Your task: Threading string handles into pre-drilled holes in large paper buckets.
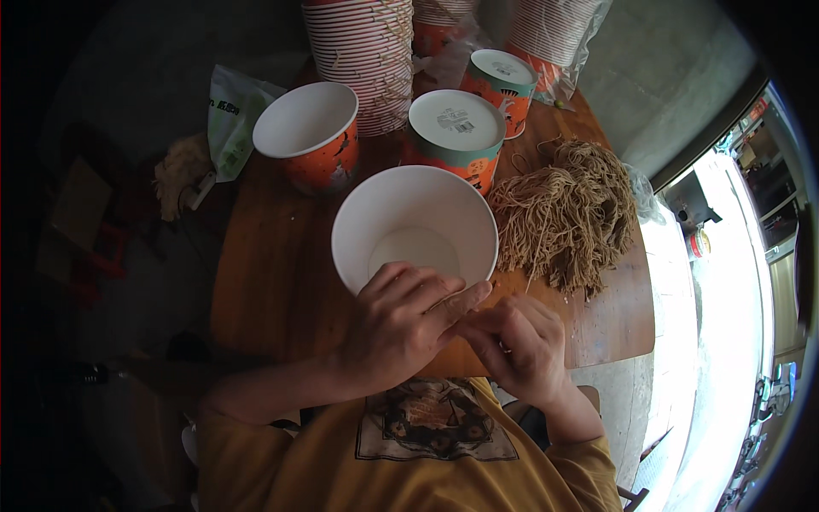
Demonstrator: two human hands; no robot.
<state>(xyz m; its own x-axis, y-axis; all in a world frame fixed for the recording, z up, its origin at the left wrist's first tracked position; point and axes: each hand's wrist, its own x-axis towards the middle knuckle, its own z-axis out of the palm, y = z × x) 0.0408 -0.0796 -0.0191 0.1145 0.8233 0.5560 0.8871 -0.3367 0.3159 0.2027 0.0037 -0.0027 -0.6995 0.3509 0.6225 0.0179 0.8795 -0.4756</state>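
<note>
A white-lined paper bucket (415, 205) stands in front of me, its mouth tilted toward me. My left hand (405, 316) grips its near rim, with the fingers bent over the edge and the thumb stretched to the right. Close beside that thumb, my right hand (519, 343) is closed in a pinch at the bucket's near right side. Whatever lies between its fingertips is too small to make out. To the right rests a heap of tan twine pieces (567, 213), nearest to my right hand.
Behind are an upright orange bucket (307, 128), an upside-down bucket (456, 124) and another inverted one (503, 72). A tall stack of nested buckets (363, 60) rises at the back, near a plastic-wrapped stack (554, 34). A plastic bag (230, 119) hangs by the left edge of the wooden table (264, 273).
</note>
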